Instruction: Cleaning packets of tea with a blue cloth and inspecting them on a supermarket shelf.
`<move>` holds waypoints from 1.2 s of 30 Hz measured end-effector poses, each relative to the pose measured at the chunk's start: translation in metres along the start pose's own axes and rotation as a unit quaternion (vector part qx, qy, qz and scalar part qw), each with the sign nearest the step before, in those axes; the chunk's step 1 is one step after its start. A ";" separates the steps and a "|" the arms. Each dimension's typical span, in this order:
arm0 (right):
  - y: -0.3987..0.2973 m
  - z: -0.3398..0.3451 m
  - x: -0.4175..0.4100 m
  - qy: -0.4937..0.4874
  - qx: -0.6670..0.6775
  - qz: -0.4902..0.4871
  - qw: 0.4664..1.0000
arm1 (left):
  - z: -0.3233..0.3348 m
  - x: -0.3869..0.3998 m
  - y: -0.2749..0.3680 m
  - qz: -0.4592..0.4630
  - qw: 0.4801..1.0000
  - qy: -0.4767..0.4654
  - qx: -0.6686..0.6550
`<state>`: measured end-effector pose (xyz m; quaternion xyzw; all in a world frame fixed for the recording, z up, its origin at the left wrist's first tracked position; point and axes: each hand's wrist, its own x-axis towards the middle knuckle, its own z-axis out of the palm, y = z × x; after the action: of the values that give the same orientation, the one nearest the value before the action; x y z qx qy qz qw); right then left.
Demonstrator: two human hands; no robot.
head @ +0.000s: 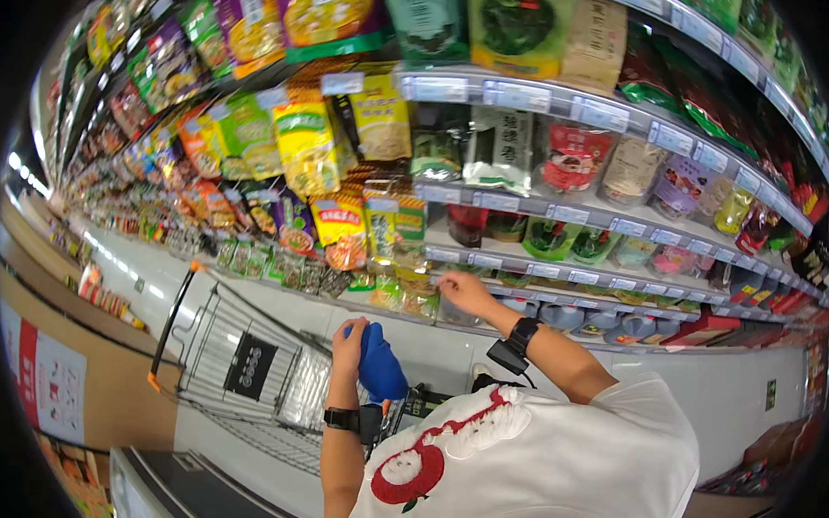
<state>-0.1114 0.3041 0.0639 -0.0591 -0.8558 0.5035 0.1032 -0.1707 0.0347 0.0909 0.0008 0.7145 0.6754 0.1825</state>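
Observation:
My left hand [351, 336] grips a bunched blue cloth [382, 366], which hangs beside the shopping cart [292, 373]. To the right, my right hand [465, 291] is stretched out toward the lower shelves, fingers curled. Its fingertips overlap the shelf front in the picture, and whether they touch or pinch anything is unclear. Near it hang yellow food pouches [394, 225], and small clear packets [405, 299] lie at the bottom. Each wrist wears a black strap with a small device.
Price-label shelf edges [518, 94] curve across tiers of bagged foods. Large plastic jugs [564, 317] stand low on the right. A cart handle [173, 322] rises at left, near a cardboard-coloured display [89, 366]. A dark-topped case [210, 492] stands at lower left.

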 end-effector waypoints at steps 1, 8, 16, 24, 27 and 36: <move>0.001 -0.020 0.002 0.072 -0.014 -0.044 0.996 | 0.018 0.009 0.006 0.016 0.999 -0.021 -0.031; -0.013 -0.173 -0.013 0.503 -0.083 -0.156 0.846 | 0.168 0.045 0.077 0.136 0.974 -0.175 -0.037; -0.014 -0.248 -0.031 0.540 -0.154 -0.099 0.821 | 0.293 0.061 0.119 0.337 0.909 -0.237 0.061; -0.008 -0.257 -0.027 0.466 -0.122 -0.019 0.876 | 0.345 0.067 0.131 0.360 0.897 -0.216 0.141; 0.000 -0.251 -0.028 0.457 -0.203 -0.027 0.865 | 0.351 0.070 0.125 0.387 0.886 -0.184 0.178; 0.002 -0.258 -0.020 0.471 -0.177 -0.058 0.863 | 0.362 0.058 0.137 0.431 0.877 -0.136 0.162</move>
<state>-0.0313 0.5205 0.1817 -0.2567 -0.7819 0.2494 0.5104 -0.1633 0.4101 0.2002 0.4301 0.7113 0.5549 -0.0336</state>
